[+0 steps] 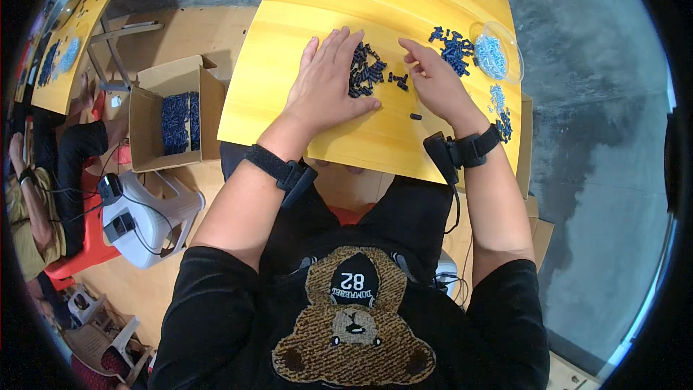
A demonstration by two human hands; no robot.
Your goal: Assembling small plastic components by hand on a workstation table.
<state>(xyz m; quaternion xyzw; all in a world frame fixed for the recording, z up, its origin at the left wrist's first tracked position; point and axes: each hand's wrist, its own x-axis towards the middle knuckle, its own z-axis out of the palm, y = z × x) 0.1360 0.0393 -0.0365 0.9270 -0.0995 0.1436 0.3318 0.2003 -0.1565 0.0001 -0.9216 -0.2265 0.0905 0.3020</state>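
My left hand (328, 79) lies flat on the yellow table with its fingers stretched out and its thumb apart. Its edge borders a loose pile of small black tube-like pieces (369, 72). To the right of that pile, my right hand (438, 90) hovers over or rests on the table, its index finger extended and the others partly bent. I see nothing between its fingers. A few black pieces (398, 81) lie between the two hands, and a single black piece (416, 116) sits nearer to me.
Beyond my right hand is a second dark pile (455, 52), beside a clear round dish (518, 58) of light-blue bits. More pieces lie at the far edge. A cardboard box (141, 130) of dark pieces and a white stool (155, 220) stand left. Another person (32, 209) sits farther left.
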